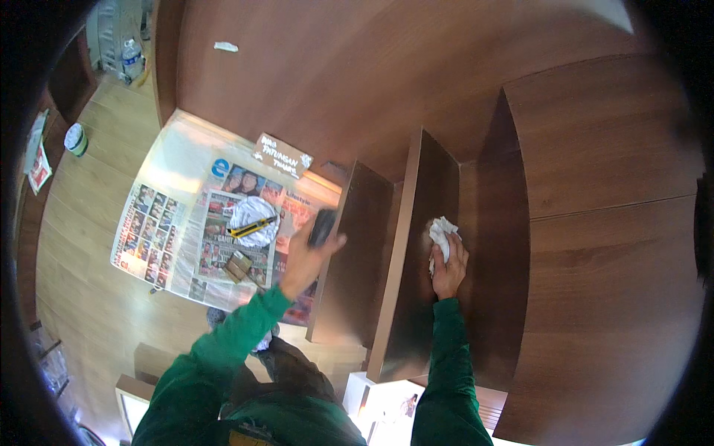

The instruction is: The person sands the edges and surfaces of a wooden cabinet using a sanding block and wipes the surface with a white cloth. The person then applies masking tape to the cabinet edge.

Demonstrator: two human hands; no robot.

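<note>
My right hand presses a crumpled white tissue or cloth against the dark brown surface of a wooden shelf board. To the left, my left hand holds a dark block-like object between thumb and fingers, beside the edge of the neighbouring shelf board. That hand is slightly blurred, and I cannot tell exactly what the block is. Below it lie newspaper sheets, with a round tub covered in white wrapping on them. A yellow and black utility knife rests across the tub.
A small brown box-like piece sits on the newspaper. A board with handwriting leans near the brown wood panel. A white scrap is on that panel. On the wood-plank floor stands a small tub; a plastic bottle is farther back.
</note>
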